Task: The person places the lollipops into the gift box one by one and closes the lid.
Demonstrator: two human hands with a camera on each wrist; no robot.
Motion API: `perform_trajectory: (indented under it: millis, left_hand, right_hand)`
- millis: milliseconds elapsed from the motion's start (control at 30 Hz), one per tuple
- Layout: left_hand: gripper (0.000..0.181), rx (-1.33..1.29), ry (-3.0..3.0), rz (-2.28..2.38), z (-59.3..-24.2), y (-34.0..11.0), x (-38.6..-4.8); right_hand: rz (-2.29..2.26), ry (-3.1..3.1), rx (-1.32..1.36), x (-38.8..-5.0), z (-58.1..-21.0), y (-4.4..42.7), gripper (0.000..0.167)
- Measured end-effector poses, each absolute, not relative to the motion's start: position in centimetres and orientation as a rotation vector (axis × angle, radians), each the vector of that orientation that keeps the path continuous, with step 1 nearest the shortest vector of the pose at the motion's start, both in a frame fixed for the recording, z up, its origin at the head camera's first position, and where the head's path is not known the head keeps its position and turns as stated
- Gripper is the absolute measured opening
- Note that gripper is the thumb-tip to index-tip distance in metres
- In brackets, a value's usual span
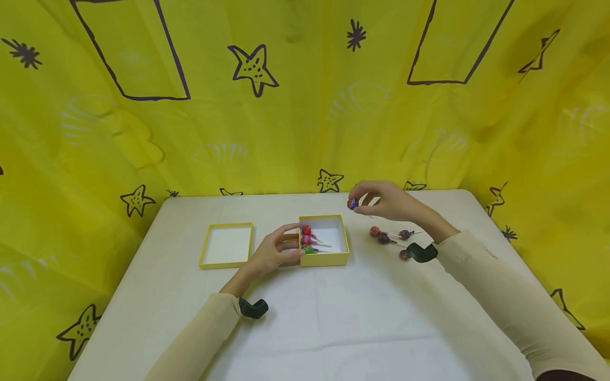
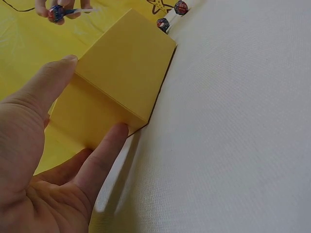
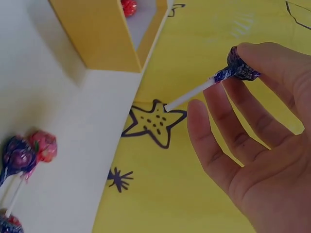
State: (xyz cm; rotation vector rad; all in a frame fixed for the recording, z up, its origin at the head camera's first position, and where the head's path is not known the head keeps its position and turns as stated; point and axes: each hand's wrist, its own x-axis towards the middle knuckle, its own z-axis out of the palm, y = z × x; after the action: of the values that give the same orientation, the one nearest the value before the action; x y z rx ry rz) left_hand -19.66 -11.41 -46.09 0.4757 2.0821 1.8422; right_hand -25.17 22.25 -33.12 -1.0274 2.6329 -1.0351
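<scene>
The right hand (image 1: 387, 201) pinches a dark blue and red lollipop (image 1: 352, 203) by its wrapped head, up in the air just right of the open yellow box (image 1: 325, 259). In the right wrist view the white stick of this lollipop (image 3: 189, 97) points away from the fingers. The left hand (image 1: 270, 254) rests on the box's left side; in the left wrist view its thumb lies at the upper edge and a fingertip touches the yellow wall (image 2: 92, 109). Inside the box lie red, pink and green lollipops (image 1: 307, 240) along the left wall.
A yellow-rimmed lid (image 1: 226, 265) lies left of the left hand. Several lollipops (image 1: 383, 238) lie on the white table (image 1: 305, 328), right of the box and partly beneath the right forearm. A yellow patterned curtain (image 1: 286, 132) hangs behind the table.
</scene>
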Motion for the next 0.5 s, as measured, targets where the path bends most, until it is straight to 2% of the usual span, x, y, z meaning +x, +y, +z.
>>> perform_trajectory:
  millis: [500]
  left_hand:
    - [0.074, 0.464, 2.060, 1.856, -46.0, -11.3, -19.6]
  right_hand:
    - [-1.075, 2.621, -1.082, -26.1, -32.9, 19.3, 0.026]
